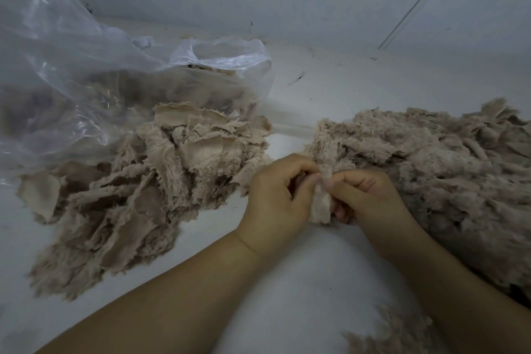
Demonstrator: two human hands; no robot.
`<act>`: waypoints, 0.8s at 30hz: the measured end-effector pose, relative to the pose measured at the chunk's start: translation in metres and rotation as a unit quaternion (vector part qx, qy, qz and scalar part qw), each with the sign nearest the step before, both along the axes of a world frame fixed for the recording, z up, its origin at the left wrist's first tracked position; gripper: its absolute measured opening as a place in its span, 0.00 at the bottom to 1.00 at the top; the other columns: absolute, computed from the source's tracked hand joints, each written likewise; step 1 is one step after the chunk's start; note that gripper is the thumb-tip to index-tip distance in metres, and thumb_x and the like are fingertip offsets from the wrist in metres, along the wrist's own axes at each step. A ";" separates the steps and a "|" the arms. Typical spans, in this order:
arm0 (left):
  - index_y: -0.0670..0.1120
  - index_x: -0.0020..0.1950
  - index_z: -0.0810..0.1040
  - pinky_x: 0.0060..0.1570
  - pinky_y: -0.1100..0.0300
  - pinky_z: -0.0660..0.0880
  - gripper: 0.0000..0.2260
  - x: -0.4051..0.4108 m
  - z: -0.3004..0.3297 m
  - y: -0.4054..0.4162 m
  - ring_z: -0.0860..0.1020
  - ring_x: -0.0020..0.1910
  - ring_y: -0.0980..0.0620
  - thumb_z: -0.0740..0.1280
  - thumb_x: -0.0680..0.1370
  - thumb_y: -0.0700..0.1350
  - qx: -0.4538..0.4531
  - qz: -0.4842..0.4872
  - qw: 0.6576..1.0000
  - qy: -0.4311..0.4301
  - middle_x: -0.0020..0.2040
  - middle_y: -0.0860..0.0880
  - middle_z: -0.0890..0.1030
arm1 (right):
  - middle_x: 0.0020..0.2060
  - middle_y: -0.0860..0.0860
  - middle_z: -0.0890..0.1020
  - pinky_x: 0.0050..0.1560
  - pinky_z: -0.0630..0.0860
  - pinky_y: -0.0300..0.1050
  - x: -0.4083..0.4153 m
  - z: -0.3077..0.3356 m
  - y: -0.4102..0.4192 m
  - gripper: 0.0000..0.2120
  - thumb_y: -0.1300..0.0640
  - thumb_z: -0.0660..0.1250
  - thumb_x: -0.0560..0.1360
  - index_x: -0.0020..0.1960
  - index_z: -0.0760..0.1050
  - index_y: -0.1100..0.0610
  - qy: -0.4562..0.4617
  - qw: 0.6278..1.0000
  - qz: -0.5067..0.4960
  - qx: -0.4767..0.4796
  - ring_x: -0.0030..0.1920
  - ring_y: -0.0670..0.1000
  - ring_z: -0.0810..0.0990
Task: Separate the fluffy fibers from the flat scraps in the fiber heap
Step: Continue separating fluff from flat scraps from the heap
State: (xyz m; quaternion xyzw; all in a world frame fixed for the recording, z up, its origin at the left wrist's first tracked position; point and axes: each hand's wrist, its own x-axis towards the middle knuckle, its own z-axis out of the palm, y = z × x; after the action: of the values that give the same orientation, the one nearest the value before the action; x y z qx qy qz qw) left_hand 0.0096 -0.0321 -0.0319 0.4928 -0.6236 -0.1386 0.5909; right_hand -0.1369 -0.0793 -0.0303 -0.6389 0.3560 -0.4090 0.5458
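Head view: one small beige fuzzy fabric scrap (321,204) is pinched between both hands over the white surface (287,282).
Left hand (275,198) and right hand (370,195) are both curled on it. Flat beige scrap pile (138,181) is seen left, beside the clear plastic bag (86,66); fluffy fibre heap (431,167) right, touching the right hand.

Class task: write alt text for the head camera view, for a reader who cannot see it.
Two hands, left hand and right hand, pinch one beige scrap between them above a white surface. A scrap pile and clear plastic bag lie left, a fluffy heap right.
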 end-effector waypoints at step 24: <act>0.42 0.54 0.75 0.37 0.56 0.65 0.10 0.032 0.013 -0.010 0.76 0.52 0.42 0.62 0.74 0.38 0.215 0.235 0.830 -0.458 0.53 0.42 0.76 | 0.30 0.47 0.81 0.27 0.74 0.37 0.007 -0.011 -0.007 0.11 0.61 0.69 0.76 0.51 0.80 0.45 0.124 0.983 -0.123 -0.050 0.25 0.44 0.78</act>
State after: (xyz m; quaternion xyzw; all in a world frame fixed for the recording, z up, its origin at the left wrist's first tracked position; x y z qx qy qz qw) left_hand 0.0412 -0.0417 -0.0185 0.7457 -0.6429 0.1159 0.1312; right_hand -0.1301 -0.0858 -0.0414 -0.6623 0.4761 -0.4077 0.4104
